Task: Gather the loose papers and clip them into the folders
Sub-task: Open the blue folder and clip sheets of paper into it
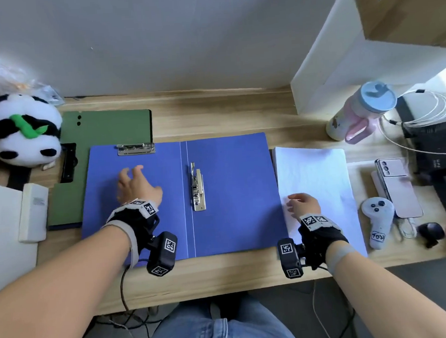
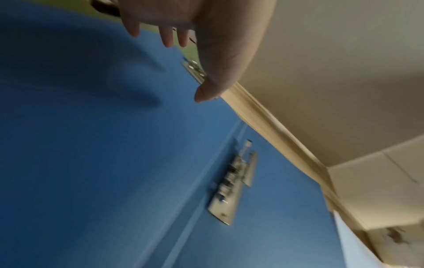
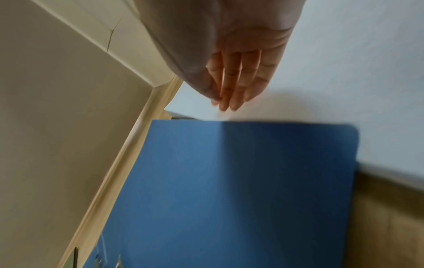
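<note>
A blue folder [image 1: 233, 189] lies spread flat on the wooden desk, with a metal clip [image 1: 136, 148] at the top of its left leaf and a long spring clamp [image 1: 198, 187] beside the spine. My left hand [image 1: 134, 183] hovers over the left leaf with fingers spread, holding nothing; the left wrist view shows the same hand [image 2: 183, 36] above the blue folder [image 2: 114, 145]. A stack of white papers [image 1: 319, 178] lies to the folder's right. My right hand [image 1: 301, 204] is at the stack's left edge with straight fingers [image 3: 234, 85] together over the papers [image 3: 344, 72].
A closed green folder [image 1: 107, 129] lies behind the blue one at the left, by a panda plush [image 1: 22, 129]. A white box [image 1: 34, 211] stands at the left edge. A bottle [image 1: 357, 113], phone [image 1: 398, 187], controller [image 1: 377, 219] and cables crowd the right.
</note>
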